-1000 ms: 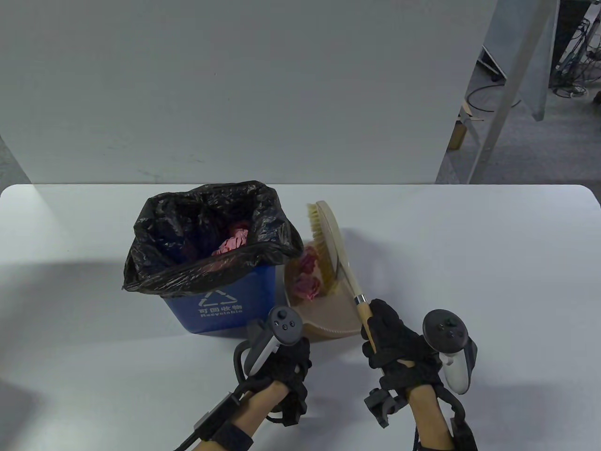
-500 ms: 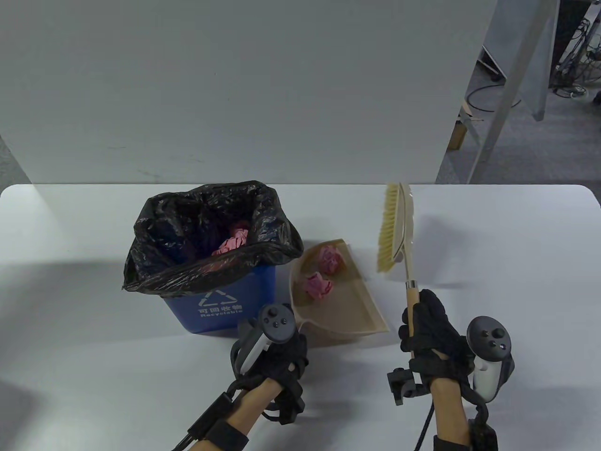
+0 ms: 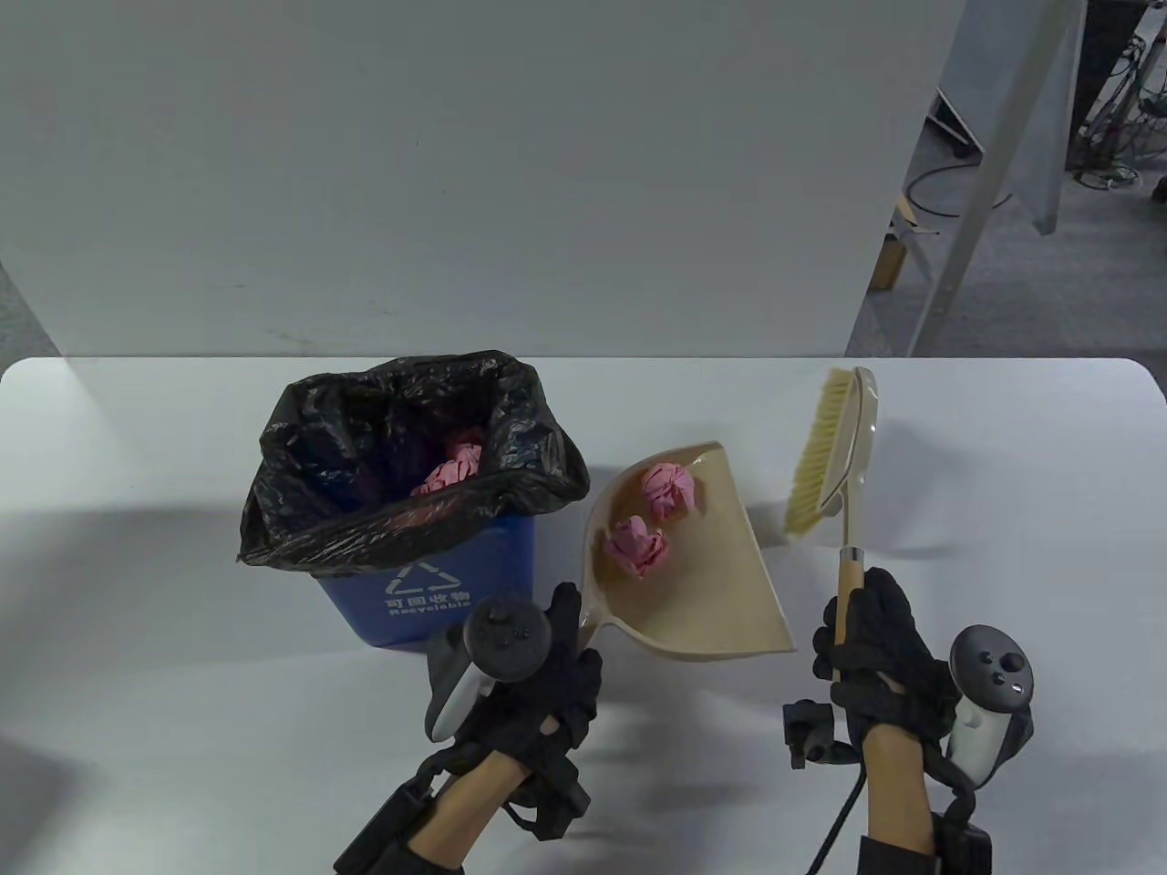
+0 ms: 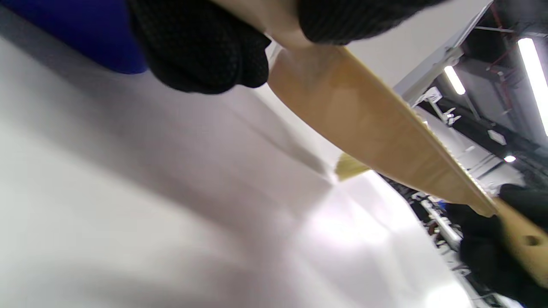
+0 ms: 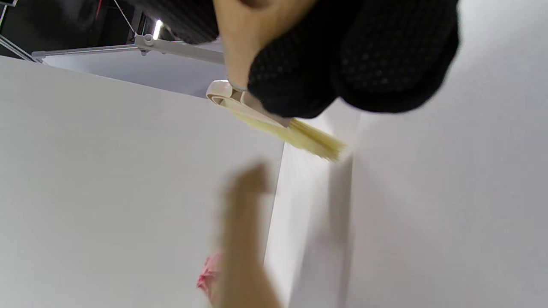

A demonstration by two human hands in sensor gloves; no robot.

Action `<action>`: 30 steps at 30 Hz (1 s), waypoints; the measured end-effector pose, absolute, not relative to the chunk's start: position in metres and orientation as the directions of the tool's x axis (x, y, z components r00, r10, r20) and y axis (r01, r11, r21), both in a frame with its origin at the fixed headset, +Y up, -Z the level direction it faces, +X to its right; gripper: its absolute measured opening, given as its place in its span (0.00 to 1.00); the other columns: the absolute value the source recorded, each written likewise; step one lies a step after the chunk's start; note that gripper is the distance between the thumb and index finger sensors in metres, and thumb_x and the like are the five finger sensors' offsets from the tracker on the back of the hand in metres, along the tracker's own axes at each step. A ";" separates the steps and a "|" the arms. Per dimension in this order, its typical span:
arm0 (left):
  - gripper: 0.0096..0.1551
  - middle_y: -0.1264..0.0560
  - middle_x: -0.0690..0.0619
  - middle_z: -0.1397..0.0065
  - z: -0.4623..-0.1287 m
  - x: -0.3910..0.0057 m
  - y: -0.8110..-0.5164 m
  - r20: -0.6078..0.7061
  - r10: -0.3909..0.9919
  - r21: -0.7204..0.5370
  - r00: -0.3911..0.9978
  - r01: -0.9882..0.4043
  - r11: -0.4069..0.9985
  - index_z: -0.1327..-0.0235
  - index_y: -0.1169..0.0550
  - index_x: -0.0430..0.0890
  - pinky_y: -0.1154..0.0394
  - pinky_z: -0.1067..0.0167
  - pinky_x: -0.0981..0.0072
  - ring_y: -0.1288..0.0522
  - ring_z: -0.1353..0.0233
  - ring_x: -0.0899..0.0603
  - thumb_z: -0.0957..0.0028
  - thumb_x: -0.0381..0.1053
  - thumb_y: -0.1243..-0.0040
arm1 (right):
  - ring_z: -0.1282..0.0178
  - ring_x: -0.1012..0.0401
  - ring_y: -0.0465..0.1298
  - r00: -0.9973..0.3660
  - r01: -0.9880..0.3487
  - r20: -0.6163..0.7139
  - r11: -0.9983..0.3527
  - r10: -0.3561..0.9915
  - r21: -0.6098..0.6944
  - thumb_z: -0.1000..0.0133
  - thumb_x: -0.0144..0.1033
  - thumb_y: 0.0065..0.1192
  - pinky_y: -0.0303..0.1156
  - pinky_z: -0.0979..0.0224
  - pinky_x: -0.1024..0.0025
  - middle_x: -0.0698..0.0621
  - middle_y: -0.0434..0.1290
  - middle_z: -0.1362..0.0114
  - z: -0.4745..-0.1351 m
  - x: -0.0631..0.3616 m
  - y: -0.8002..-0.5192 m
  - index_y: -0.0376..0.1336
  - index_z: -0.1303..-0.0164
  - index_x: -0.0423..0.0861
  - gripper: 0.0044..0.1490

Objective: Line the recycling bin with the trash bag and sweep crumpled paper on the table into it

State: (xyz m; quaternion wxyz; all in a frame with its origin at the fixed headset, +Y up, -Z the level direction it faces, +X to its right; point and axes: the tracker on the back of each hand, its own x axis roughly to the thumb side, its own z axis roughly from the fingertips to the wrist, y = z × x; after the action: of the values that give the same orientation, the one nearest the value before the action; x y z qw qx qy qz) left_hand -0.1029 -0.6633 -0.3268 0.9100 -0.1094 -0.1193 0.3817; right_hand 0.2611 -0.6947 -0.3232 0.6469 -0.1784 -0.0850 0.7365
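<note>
Since 1 s ago: brush (image 3: 834, 451) has swung off the dustpan (image 3: 702, 583) and out to its 3 o'clock, bristles now clear of the pan. Pan has lifted w/ its open mouth tipped up, away from the table (image 3: 1003, 474); left wrist view shows its underside in the air above the white surface. Judgement: sweeping looks done, next is the dump into the bin.

Left hand (image 3: 533, 679) grasps the pan's handle, fingers wrapped round it. Right hand (image 3: 875, 647) is clenched round the brush's wooden handle, head pointing to 12 o'clock.

Two pink crumpled paper balls (image 3: 652, 519) sit inside the pan, near its back wall, apart from each other. More pink paper lies already in the recycling bin (image 3: 428, 583), at the pan's 9 o'clock, just beside it. No loose paper seen on the table.

Materials: pan is smooth beige plastic, scoop-shaped w/ raised side walls. Brush has an oval cream plastic back, pale straw-coloured bristles, a metal ferrule, then wood. Trash bag (image 3: 365, 510) is thin glossy black film, wrinkled, folded over the rim. Bin is blue rigid plastic w/ a white recycling triangle.
</note>
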 end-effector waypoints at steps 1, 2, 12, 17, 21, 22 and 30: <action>0.44 0.44 0.34 0.16 -0.324 -0.104 -0.658 0.144 0.738 -0.298 0.659 -0.682 0.667 0.16 0.53 0.36 0.18 0.46 0.53 0.25 0.31 0.36 0.37 0.46 0.47 | 0.53 0.54 0.79 -0.091 -0.923 -0.150 -0.140 0.984 -0.359 0.31 0.37 0.42 0.81 0.51 0.55 0.32 0.68 0.31 -0.323 0.262 -0.694 0.45 0.16 0.33 0.37; 0.44 0.44 0.34 0.16 -0.322 -0.104 -0.653 0.150 0.756 -0.306 0.637 -0.697 0.648 0.16 0.54 0.36 0.18 0.45 0.53 0.25 0.31 0.36 0.37 0.46 0.48 | 0.53 0.54 0.79 -0.082 -0.922 -0.147 -0.131 0.986 -0.363 0.31 0.37 0.42 0.81 0.51 0.55 0.33 0.68 0.31 -0.323 0.263 -0.694 0.45 0.16 0.33 0.37; 0.44 0.45 0.33 0.16 -0.303 -0.103 -0.606 0.238 0.823 -0.346 0.516 -0.747 0.568 0.16 0.55 0.36 0.18 0.45 0.54 0.25 0.30 0.36 0.35 0.47 0.49 | 0.52 0.53 0.79 -0.078 -0.900 -0.186 -0.150 0.980 -0.409 0.31 0.37 0.42 0.81 0.51 0.55 0.32 0.68 0.31 -0.322 0.271 -0.696 0.45 0.16 0.33 0.37; 0.44 0.45 0.32 0.16 -0.277 -0.109 -0.551 0.333 0.818 -0.294 0.469 -0.773 0.562 0.15 0.54 0.35 0.18 0.45 0.54 0.25 0.30 0.35 0.35 0.46 0.49 | 0.53 0.54 0.79 -0.123 -0.905 -0.183 -0.186 0.975 -0.384 0.32 0.37 0.42 0.81 0.51 0.55 0.33 0.68 0.31 -0.323 0.267 -0.697 0.45 0.16 0.33 0.37; 0.43 0.45 0.33 0.16 -0.271 -0.130 -0.511 0.359 0.775 -0.167 0.520 -0.781 0.602 0.15 0.53 0.37 0.17 0.44 0.53 0.25 0.30 0.35 0.35 0.46 0.48 | 0.53 0.54 0.79 -0.130 -0.908 -0.181 -0.191 0.975 -0.374 0.32 0.37 0.42 0.81 0.51 0.55 0.33 0.68 0.31 -0.323 0.267 -0.698 0.45 0.16 0.33 0.37; 0.43 0.45 0.33 0.16 -0.271 -0.137 -0.504 0.349 0.772 -0.131 0.532 -0.788 0.602 0.14 0.53 0.37 0.17 0.44 0.53 0.25 0.30 0.35 0.35 0.46 0.48 | 0.53 0.54 0.79 -0.131 -0.907 -0.182 -0.192 0.975 -0.375 0.32 0.37 0.42 0.81 0.51 0.55 0.32 0.68 0.31 -0.323 0.267 -0.698 0.45 0.16 0.33 0.37; 0.43 0.45 0.32 0.16 -0.285 -0.214 -0.479 0.203 0.741 0.146 0.640 -0.768 0.623 0.14 0.52 0.37 0.18 0.44 0.51 0.25 0.30 0.34 0.36 0.45 0.46 | 0.53 0.54 0.79 -0.135 -0.903 -0.191 -0.200 0.972 -0.380 0.32 0.37 0.42 0.81 0.51 0.55 0.32 0.68 0.31 -0.321 0.266 -0.697 0.45 0.16 0.33 0.37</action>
State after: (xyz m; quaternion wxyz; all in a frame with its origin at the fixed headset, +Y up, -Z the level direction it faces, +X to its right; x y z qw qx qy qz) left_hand -0.2136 -0.4793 -0.2855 0.8988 0.1103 -0.0616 0.4197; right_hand 0.2660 -0.6965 -0.3211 0.6266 -0.2000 -0.0866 0.7482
